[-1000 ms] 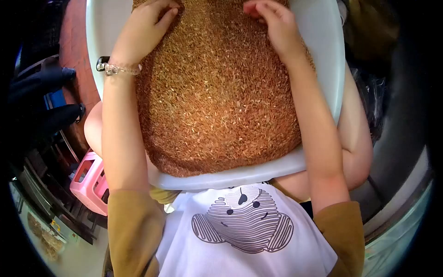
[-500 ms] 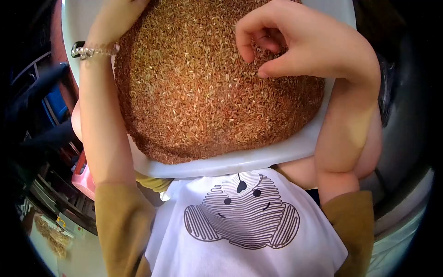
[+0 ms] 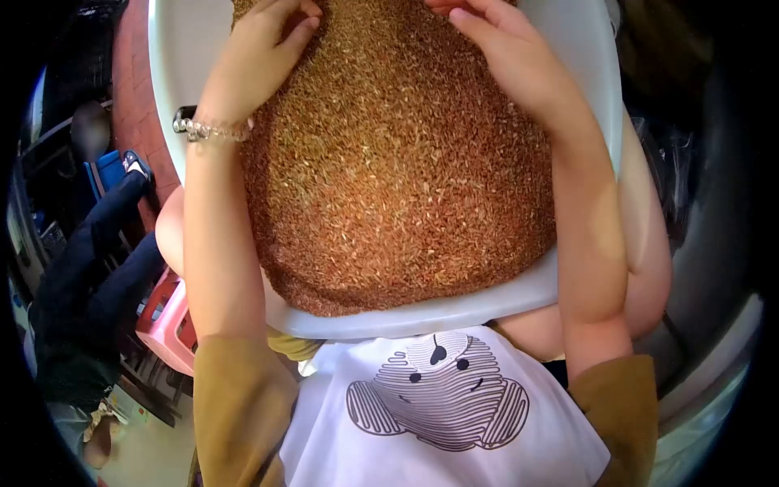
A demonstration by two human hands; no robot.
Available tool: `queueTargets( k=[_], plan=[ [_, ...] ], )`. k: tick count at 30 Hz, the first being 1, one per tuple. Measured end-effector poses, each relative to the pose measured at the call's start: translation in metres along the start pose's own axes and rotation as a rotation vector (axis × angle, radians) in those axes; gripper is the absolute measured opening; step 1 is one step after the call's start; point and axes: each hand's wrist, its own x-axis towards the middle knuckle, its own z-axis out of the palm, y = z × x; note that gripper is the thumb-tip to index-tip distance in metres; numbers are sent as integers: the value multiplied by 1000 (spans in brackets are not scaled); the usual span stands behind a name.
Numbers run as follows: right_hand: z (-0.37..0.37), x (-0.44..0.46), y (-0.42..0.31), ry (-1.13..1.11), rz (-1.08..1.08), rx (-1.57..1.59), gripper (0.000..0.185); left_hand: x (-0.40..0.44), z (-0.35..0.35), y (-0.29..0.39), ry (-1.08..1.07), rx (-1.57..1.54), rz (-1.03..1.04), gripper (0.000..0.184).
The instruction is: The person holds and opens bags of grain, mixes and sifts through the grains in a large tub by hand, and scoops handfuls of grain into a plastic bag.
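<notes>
A thick bed of reddish-brown grains (image 3: 389,187) fills much of a white tray (image 3: 454,312) resting on my lap. My left hand (image 3: 272,40), with a beaded bracelet (image 3: 213,130) at the wrist, is over the grains at the upper left. Its thumb and fingers are apart, with nothing seen between them. At the upper right, my right hand (image 3: 507,49) is over the grains, thumb near the curled fingers. The top edge of the view cuts off part of its fingers, and whether anything is pinched there is hidden.
A pink stool (image 3: 169,329) stands at the left beside my knee. Beyond it, a person's legs in dark trousers (image 3: 97,227) stretch near a blue object (image 3: 105,172) on the red tiled floor (image 3: 134,73). Dark plastic (image 3: 673,170) lies to the right of the tray.
My right hand has moved up and away from the grains' right-middle area. My left hand shows more fully again as the view has shifted. The other person's legs at the left have moved.
</notes>
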Motion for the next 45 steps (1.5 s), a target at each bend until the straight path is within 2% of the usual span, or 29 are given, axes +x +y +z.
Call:
queueTargets(
  k=[1,2,5,6,9,12,15,16,19,21,23,26,29,38,43,45],
  plan=[
    [5,-3,-3,1,45,7,31,0,-1,0,-26,-62,-27,21],
    [7,2,0,-76,2,-10,33,1,-2,6,-52,-49,-47,20],
    [13,3,-2,-190,119,309,32,3,1,16,-5,-65,74,19],
    [14,2,-8,-232,234,409,34,3,-1,25,-29,-146,25,20],
    [19,2,-5,-249,177,459,34,3,5,24,-34,-215,15,22],
    [17,4,-4,-192,95,399,35,3,5,19,33,-139,60,23],
    [16,9,3,10,50,271,32,2,1,14,192,31,22,22],
    [15,11,8,61,79,310,32,1,-1,11,252,95,-4,22],
    [8,16,18,178,173,475,33,-2,-11,1,262,27,-234,21],
    [5,18,19,200,256,650,34,-4,-15,3,208,61,-310,20],
    [8,18,19,170,271,651,35,-7,-10,-1,130,64,-329,23],
    [13,16,12,143,267,600,36,-6,-1,14,158,170,-116,29],
    [16,16,6,97,247,517,38,-1,3,29,19,118,-140,34],
    [28,11,1,-197,191,434,43,-4,18,48,-57,-15,-31,36],
    [33,9,6,-308,177,343,39,-4,22,55,-119,-196,-110,31],
    [35,7,4,-282,198,292,36,-4,18,61,-161,-265,-182,31]
  ],
)
